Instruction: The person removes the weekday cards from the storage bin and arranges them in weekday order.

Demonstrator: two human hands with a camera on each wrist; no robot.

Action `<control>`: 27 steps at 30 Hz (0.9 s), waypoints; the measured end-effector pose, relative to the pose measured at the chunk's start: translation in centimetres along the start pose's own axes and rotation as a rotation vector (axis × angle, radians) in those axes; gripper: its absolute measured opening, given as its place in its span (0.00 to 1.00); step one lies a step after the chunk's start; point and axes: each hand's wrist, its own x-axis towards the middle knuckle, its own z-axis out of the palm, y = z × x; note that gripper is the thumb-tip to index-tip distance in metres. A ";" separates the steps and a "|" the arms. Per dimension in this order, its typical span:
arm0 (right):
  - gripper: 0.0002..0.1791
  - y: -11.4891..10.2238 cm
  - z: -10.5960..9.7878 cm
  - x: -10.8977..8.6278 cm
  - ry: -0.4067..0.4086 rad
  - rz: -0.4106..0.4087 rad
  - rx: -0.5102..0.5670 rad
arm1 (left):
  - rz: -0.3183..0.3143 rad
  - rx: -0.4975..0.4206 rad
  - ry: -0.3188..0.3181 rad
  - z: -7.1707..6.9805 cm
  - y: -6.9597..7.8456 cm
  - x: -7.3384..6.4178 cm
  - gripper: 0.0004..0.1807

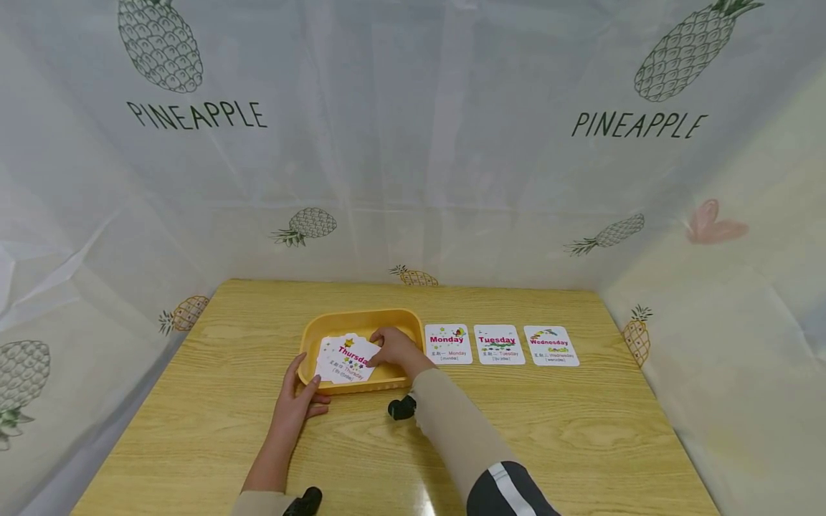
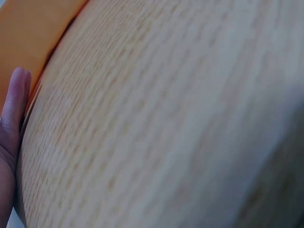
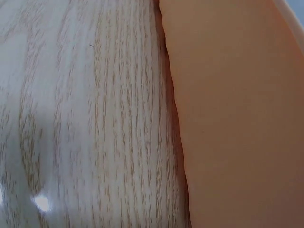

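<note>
With the left hand [image 1: 298,401] spread steadying the tray [image 1: 323,328], the right hand [image 1: 395,349] pinching the Thursday card [image 1: 348,358] should lift it cleanly.

Both forearms are covered by beige sleeves. On the right sleeve [image 1: 461,430] a dark upper part is seen near the elbow, crossed by a white stripe. A small black camera unit [image 1: 402,408] is strapped at the right wrist, and a second black unit [image 1: 303,503] is worn at the left wrist beside the left sleeve [image 1: 254,504]. Both hands are bare.
</note>
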 end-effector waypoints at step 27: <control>0.25 0.1 -0.2 0.1 0.034 0.021 0.081 | 0.010 0.001 0.010 0.1 0.0 0.0 0.36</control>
